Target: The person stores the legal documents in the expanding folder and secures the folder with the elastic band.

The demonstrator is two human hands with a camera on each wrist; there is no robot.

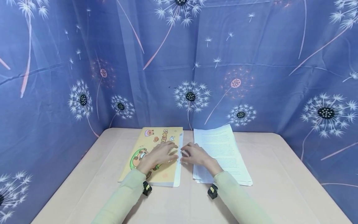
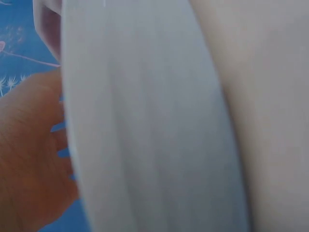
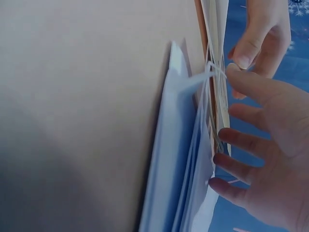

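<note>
A yellow folder (image 1: 165, 175) with cartoon animals lies on the left of the table; white inner sleeves (image 1: 177, 177) stick out along its right side. My left hand (image 1: 160, 154) is above the cover, its bent fingers and thumb reaching that side with a gap between them. Facing it, my right hand (image 1: 197, 155) has its fingertips close to the same edge. Seen from the right wrist, the fingers are spread and the thumb tip is at a thin pale strip (image 3: 193, 81); whether it touches cannot be told. In the left wrist view, the blurred folder edge (image 2: 149, 121) hides the fingertips.
A stack of printed paper (image 1: 221, 149) lies to the right of the folder, partly under my right forearm. The pale table (image 1: 279, 186) ends at a blue dandelion-patterned curtain (image 1: 212, 62) at the back and sides. Black wrist cameras (image 1: 146, 188) sit on both wrists.
</note>
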